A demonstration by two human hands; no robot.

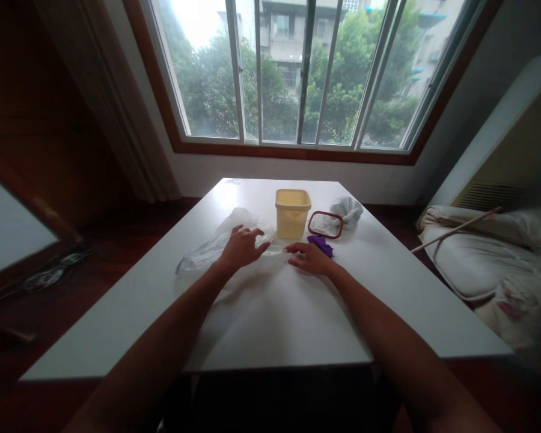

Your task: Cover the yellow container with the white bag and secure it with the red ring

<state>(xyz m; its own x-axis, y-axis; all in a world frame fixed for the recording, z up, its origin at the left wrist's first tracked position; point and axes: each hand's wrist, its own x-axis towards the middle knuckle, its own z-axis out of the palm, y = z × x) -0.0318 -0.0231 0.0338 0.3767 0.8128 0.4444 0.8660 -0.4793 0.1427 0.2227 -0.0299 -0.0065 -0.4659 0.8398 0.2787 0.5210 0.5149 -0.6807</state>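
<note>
A clear plastic bag (207, 251) lies spread and crumpled on the white table. Over its right part is my left hand (242, 245), open, its fingers apart and thumb stretched to the right. My right hand (311, 260) rests low by the bag's right end, fingers extended and slightly parted; whether it touches the film I cannot tell. Just beyond both hands stands a yellow plastic bin (293, 215), upright and open at the top. A purple crumpled piece (321, 244) lies right behind my right hand, partly hidden by it.
A red-brown rectangular frame (326, 224), with whitish material inside its outline, leans by a bunched whitish plastic bag (348, 210) right of the bin. The white table (270, 337) narrows toward the window. A pale padded seat with a stick (460, 228) across it stands at right.
</note>
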